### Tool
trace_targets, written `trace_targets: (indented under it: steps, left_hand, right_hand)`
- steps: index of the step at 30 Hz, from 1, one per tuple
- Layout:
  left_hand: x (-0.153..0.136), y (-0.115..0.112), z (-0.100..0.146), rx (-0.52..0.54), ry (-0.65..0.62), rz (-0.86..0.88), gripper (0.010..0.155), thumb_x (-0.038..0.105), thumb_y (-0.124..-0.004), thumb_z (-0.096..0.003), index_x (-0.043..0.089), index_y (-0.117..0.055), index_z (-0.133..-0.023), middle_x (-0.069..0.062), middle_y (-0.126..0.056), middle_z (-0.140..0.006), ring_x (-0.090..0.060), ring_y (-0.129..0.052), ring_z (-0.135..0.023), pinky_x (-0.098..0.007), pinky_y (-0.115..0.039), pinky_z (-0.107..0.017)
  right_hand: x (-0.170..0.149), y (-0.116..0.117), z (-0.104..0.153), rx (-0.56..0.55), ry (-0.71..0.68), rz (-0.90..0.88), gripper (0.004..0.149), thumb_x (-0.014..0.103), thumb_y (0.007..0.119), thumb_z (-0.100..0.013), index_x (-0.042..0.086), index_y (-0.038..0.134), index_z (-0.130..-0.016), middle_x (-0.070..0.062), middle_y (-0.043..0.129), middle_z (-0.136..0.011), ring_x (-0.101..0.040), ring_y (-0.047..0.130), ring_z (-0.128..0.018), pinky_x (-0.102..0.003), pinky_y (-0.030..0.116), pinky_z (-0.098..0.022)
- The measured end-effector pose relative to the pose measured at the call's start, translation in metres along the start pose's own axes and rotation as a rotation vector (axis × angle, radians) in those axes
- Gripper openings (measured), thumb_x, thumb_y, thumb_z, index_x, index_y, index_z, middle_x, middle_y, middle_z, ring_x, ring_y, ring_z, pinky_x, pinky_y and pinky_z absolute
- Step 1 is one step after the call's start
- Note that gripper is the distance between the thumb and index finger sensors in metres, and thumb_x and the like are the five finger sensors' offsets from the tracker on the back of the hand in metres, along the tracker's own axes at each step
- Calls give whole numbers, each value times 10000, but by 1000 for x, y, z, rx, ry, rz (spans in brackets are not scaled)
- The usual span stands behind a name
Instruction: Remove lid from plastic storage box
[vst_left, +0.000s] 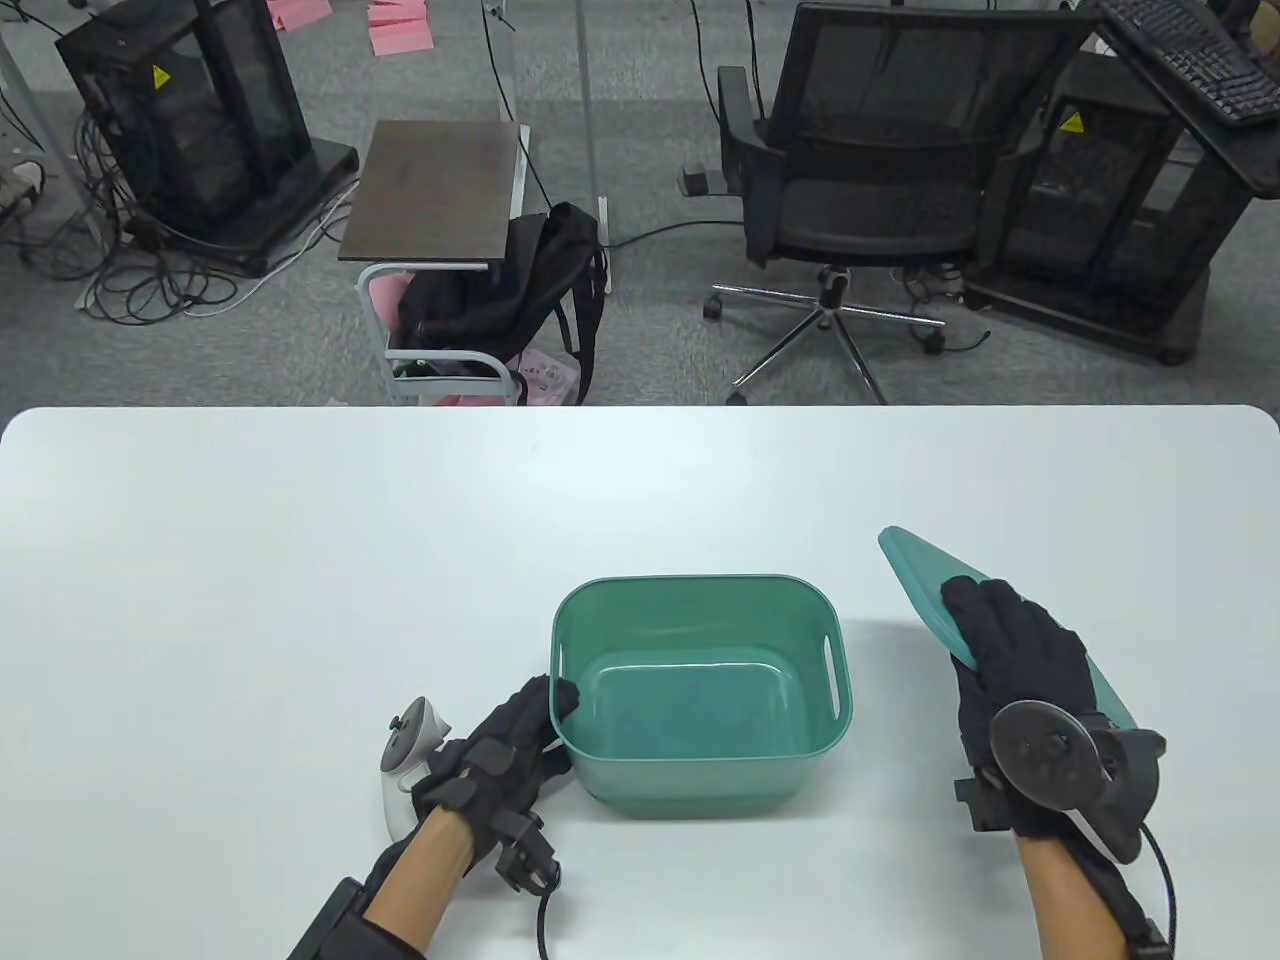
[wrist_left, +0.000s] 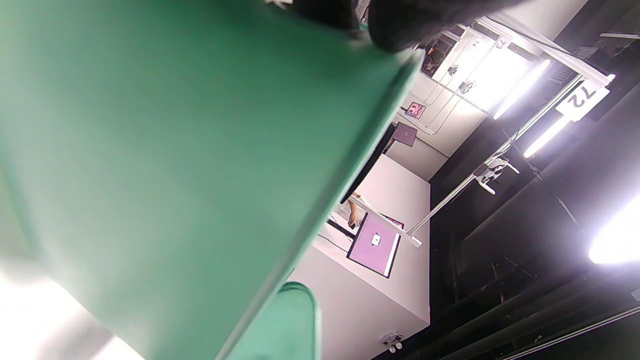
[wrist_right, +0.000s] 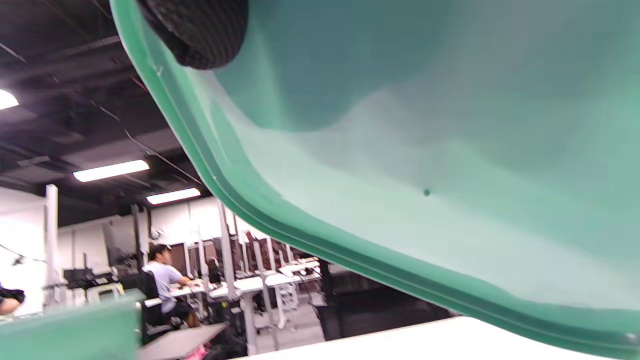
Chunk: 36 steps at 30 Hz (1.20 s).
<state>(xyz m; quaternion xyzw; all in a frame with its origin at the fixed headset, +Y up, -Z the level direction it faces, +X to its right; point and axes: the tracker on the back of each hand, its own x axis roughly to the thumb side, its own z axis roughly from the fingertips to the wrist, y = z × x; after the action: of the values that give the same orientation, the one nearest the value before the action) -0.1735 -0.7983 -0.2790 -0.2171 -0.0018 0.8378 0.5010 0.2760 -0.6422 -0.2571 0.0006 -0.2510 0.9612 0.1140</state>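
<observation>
A green plastic storage box stands open on the white table, its inside bare. My left hand grips its near left corner, thumb over the rim; the box's outer wall fills the left wrist view. My right hand holds the green lid tilted and lifted off the table, to the right of the box and apart from it. The lid's underside fills the right wrist view, with a gloved fingertip on its rim.
Beyond the table's far edge stand a black office chair, a small side table with a black backpack, and black equipment racks.
</observation>
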Motion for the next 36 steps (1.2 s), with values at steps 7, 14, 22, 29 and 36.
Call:
trace_targets:
  steps: [7, 14, 22, 29, 36]
  left_hand:
    - [0, 0, 0, 4, -2, -3, 493, 494, -546, -607, 153, -677, -939, -256, -104, -1135, -543, -128, -993, -695, -289, -659]
    - [0, 0, 0, 3, -1, 1, 492, 493, -548, -607, 153, -679, -938, -258, -105, -1134, -543, -127, -993, -696, -290, -658]
    - [0, 0, 0, 3, 1, -2, 493, 495, -547, -607, 155, -678, -939, -257, -103, -1134, -543, -127, -993, -695, -291, -659]
    - [-1, 0, 0, 4, 2, 1, 493, 495, -549, -606, 155, -680, -938, -257, -102, -1134, -544, -126, -992, -696, -290, -659]
    - [-1, 1, 0, 3, 1, 1, 492, 496, -549, -607, 156, -680, -939, -258, -103, -1134, -545, -128, -991, -695, -291, -659]
  right_hand:
    - [-25, 32, 8, 139, 42, 49, 439, 412, 679, -592, 402, 630, -1028, -38, 741, -1070, -409, 823, -879, -640, 666, -647]
    - [-26, 58, 15, 227, 8, 91, 436, 416, 682, -587, 406, 641, -1021, -31, 757, -1060, -410, 818, -880, -640, 664, -648]
    - [-32, 84, 21, 433, -42, 156, 461, 383, 681, -594, 390, 590, -1046, -50, 665, -1117, -431, 677, -971, -680, 579, -683]
    - [-39, 92, 27, 663, -22, 98, 585, 334, 703, -604, 327, 416, -1114, -97, 442, -1194, -463, 456, -1044, -703, 446, -709]
    - [-38, 97, 32, 778, -14, 101, 698, 293, 782, -586, 287, 339, -1125, -127, 343, -1200, -494, 369, -1051, -716, 417, -703]
